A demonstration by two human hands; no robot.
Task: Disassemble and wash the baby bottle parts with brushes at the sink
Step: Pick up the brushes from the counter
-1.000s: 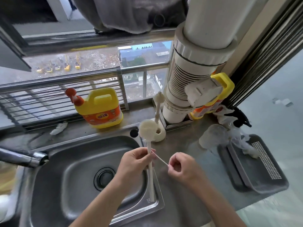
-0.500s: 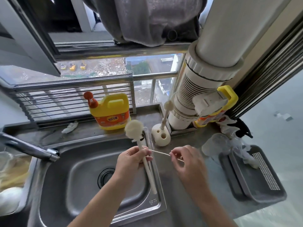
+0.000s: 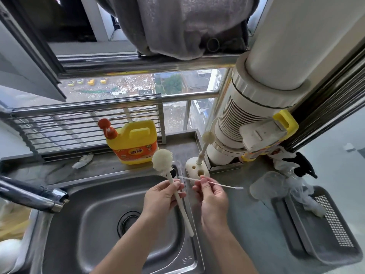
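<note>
**Brushes in both hands at the sink's right rim**

Left hand grips the stem of a long cream bottle brush with a round bristled head. The brush is tilted above the right rim of the stainless steel sink. Right hand, just right of that rim and close beside the left, pinches a thin white straw brush. This lies nearly level, its left end near the bottle brush's stem. Behind the sink's right corner, a cream brush holder carries a second brush.

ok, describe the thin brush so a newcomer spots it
Start at the steel sink; by its right rim the right hand pinches the thin straw brush, held nearly level. Unlike the ball-headed sponge brush in the left hand, it is wire-thin with a tiny tip.
</note>
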